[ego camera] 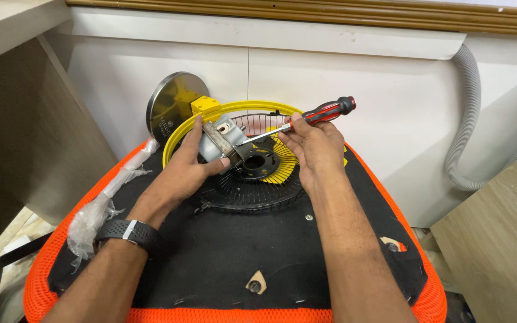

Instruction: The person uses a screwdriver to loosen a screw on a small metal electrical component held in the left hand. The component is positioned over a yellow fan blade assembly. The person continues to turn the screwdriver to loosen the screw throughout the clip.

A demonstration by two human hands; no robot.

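Note:
My left hand [186,167] grips a grey metal fan motor [224,142] and holds it over the centre of a black wire fan grille [252,185] with a yellow rim [234,109]. In my right hand [312,146] is a screwdriver with a red and black handle [329,110]; its shaft points left and down, and the tip touches the motor. The grille lies on the black underside of an upturned chair seat [222,251] with an orange mesh edge. A black watch sits on my left wrist.
A round grey fan base [172,101] with a yellow block leans against the white wall behind. Crumpled clear plastic wrap [100,206] lies on the seat's left edge. A grey corrugated hose [468,119] hangs at right, beside a wooden board [498,239]. A wooden cabinet stands left.

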